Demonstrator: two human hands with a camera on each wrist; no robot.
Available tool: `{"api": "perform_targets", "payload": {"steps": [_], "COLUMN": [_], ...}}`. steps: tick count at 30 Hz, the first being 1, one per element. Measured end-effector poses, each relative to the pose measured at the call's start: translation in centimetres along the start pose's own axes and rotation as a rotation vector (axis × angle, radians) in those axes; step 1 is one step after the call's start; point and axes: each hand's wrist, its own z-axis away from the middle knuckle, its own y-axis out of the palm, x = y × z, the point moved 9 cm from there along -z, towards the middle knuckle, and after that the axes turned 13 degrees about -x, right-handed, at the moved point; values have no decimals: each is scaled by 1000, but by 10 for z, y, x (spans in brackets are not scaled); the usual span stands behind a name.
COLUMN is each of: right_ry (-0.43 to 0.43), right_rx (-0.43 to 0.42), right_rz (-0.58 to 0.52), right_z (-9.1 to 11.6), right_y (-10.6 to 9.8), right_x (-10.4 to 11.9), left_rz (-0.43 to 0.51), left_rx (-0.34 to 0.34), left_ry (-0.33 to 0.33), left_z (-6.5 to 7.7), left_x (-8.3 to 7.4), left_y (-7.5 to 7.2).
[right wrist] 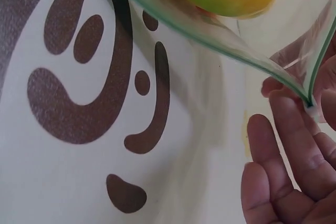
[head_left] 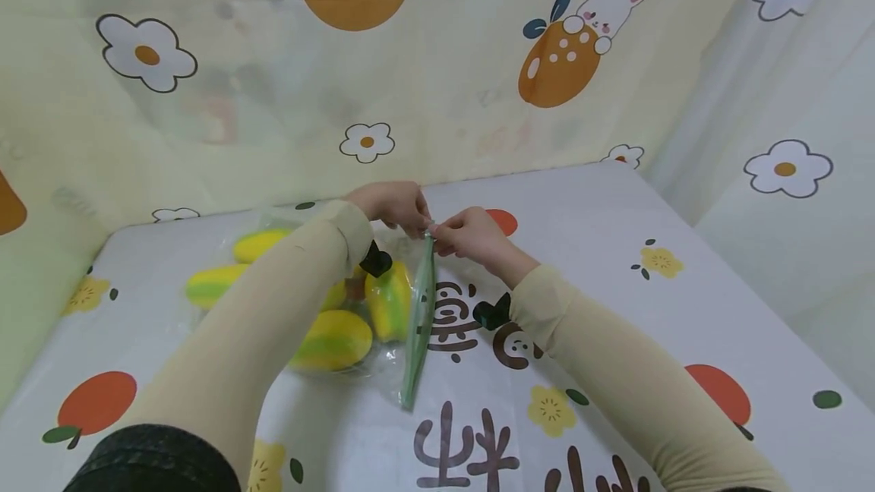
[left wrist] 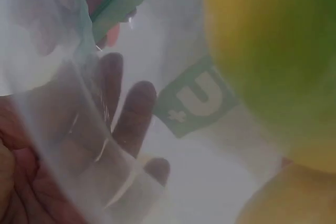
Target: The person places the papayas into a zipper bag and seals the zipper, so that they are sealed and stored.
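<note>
A clear zip bag (head_left: 393,370) with a green zip strip (head_left: 418,325) lies on the table, holding several yellow-and-green, mango-like fruits (head_left: 335,340). At the strip's far end, my right hand (head_left: 478,240) pinches the corner between thumb and fingers. Close beside it, my left hand (head_left: 395,206) reaches over the bag and grips the plastic by the same corner. Through the film in the left wrist view, the left fingers (left wrist: 134,114) appear bent. The right wrist view has the green edges meeting at a corner right by the right fingers (right wrist: 294,145).
A white table cover (head_left: 581,211) printed with flowers, fruit and brown characters lies under everything. Behind the table hangs a pale patterned curtain (head_left: 451,74), and another white one (head_left: 772,249) is on the right. A dark band (head_left: 153,458) circles the left sleeve.
</note>
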Motion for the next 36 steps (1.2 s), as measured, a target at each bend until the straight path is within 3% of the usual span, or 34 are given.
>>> {"api": "perform_targets", "payload": {"steps": [9, 18, 25, 31, 36], "right_ry": [42, 62, 43, -8, 3], "right_rx": [-27, -17, 47, 98, 124], "right_rz": [-45, -41, -6, 16, 53], "right_z": [-5, -2, 15, 31, 49], "right_y": [2, 8, 20, 29, 32], "right_x": [3, 4, 2, -4, -10], "left_rz": [125, 145, 109, 83, 96], "left_rx": [-57, -184, -322, -340, -347], "left_ry": [-53, -82, -99, -101, -115], "left_z": [0, -1, -4, 0, 0], "left_x": [9, 17, 28, 30, 30], "left_y": [-3, -14, -29, -34, -35]}}
